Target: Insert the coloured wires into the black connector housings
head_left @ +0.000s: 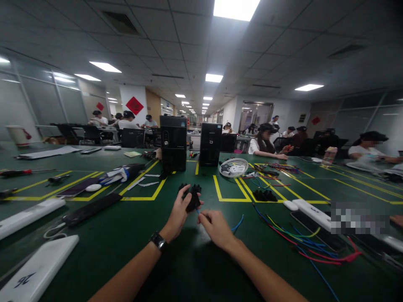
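My left hand (180, 212) is closed around a black terminal block (193, 201) with a row of raised ridges, held above the green table. Pinched in the fingers of my right hand (217, 226) is a blue wire (237, 223); its near end points at the underside of the block, and its other end sticks out past the right side of the hand. Whether the tip sits inside the block is hidden by my fingers. A similar black ridged block (264, 196) lies on the table to the right.
Two black computer towers (173, 144) stand ahead, with a white fan guard (233, 167) to their right. Loose coloured wires (302, 235) lie at right, near a white power bank (311, 213). Another white power bank (44, 268) is at left. Several people sit at tables beyond.
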`<state>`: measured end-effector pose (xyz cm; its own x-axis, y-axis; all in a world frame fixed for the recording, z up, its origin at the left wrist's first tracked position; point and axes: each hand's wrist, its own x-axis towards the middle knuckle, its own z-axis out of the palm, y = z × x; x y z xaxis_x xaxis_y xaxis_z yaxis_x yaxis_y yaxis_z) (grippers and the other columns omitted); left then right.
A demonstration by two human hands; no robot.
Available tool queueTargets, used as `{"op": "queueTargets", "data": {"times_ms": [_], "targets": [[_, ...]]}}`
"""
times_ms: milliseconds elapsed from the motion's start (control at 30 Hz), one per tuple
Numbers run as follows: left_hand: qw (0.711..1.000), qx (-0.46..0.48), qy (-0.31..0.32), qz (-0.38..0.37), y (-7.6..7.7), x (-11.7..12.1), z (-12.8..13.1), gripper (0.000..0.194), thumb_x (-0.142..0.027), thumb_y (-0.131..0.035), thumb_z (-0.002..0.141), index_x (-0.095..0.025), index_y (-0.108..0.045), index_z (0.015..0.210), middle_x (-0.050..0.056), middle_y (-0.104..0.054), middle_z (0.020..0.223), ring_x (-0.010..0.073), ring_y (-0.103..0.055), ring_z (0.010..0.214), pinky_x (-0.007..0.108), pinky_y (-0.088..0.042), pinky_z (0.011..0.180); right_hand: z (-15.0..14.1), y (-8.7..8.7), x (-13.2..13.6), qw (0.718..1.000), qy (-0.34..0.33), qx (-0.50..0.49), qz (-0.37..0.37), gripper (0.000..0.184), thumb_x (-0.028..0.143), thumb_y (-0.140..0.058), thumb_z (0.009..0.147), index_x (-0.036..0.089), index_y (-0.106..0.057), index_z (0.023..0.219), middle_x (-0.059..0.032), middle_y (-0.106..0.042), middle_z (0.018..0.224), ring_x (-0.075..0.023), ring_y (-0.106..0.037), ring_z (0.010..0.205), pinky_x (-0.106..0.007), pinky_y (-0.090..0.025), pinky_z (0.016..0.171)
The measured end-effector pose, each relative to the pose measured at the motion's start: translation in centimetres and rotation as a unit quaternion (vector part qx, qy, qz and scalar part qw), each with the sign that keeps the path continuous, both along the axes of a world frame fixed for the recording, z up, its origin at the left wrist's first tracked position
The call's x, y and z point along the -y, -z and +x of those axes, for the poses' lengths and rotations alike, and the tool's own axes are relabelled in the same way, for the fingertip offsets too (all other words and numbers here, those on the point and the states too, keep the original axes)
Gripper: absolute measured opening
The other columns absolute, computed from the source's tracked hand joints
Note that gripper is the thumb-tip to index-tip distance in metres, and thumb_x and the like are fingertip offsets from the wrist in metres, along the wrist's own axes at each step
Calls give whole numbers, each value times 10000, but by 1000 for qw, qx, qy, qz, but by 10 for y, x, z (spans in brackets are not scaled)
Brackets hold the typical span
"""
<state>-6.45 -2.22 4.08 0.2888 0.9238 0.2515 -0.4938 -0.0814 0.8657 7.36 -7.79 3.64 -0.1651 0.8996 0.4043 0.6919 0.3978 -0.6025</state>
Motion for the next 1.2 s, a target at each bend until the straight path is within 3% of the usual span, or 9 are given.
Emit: {"op": "queueTargets", "data": {"times_ms": [167, 367, 533, 733, 833, 1000, 1100, 1200], "targets": [[998, 13, -54, -1, 6, -7, 0, 477, -545, -484, 816, -128, -595, 1021, 31, -594, 762, 134, -603, 590, 281, -493, 584, -6, 5, 3, 999, -42, -17, -13, 302, 235, -418, 900, 168, -662, 736, 24, -583, 593, -103, -515, 557, -199, -296, 537], [993, -56, -103, -28, 18, -15, 2, 264, -399, -530, 760, -139, -578, 754, -7, -561, 624, 106, -538, 478, 226, -424, 463, -9, 0, 7, 999, -35, 16, -16, 315, 251, -429, 902, 176, -664, 708, 12, -621, 612, -104, -518, 538, -214, -288, 534], [988, 14, -124, -91, 11, -12, 6, 197, -306, -495, 735, -135, -556, 811, 4, -570, 616, 126, -545, 484, 259, -444, 478, -5, -13, 9, 998, -22, 57, 20, 339, 272, -407, 929, 189, -650, 708, -1, -645, 641, -113, -555, 570, -221, -309, 580], [971, 94, -68, -207, 8, -13, 4, 220, -222, -392, 750, -109, -528, 881, 23, -548, 571, 136, -526, 440, 282, -446, 472, -22, 12, 8, 993, 19, 113, 37, 310, 286, -369, 954, 185, -640, 842, -41, -673, 724, -135, -604, 636, -221, -322, 603], [978, 67, -92, -175, 11, -14, 0, 253, -233, -419, 755, -109, -527, 948, 15, -554, 589, 132, -528, 443, 275, -447, 467, -26, 15, 8, 992, 24, 119, 40, 323, 294, -363, 958, 188, -639, 828, -41, -672, 721, -135, -610, 642, -220, -327, 609], [989, 9, -142, -32, 12, -16, 1, 325, -358, -480, 782, -137, -537, 1012, 15, -591, 663, 129, -567, 509, 253, -456, 479, -15, -4, 8, 993, 15, 107, 52, 363, 280, -359, 963, 189, -628, 737, -19, -663, 686, -127, -615, 646, -217, -338, 624], [989, 62, -117, -66, 8, -16, 6, 308, -291, -471, 771, -126, -508, 1028, 11, -581, 624, 133, -553, 477, 259, -448, 467, -14, -3, 8, 992, 24, 115, 51, 340, 270, -345, 968, 185, -627, 797, -21, -678, 725, -127, -628, 668, -210, -349, 631], [981, 105, -73, -145, 6, -14, 9, 304, -213, -433, 752, -109, -475, 1035, 9, -558, 565, 143, -528, 429, 274, -435, 447, -24, 13, 9, 986, 42, 155, 37, 300, 275, -343, 967, 181, -619, 896, -41, -691, 757, -141, -641, 674, -212, -357, 620]]}}
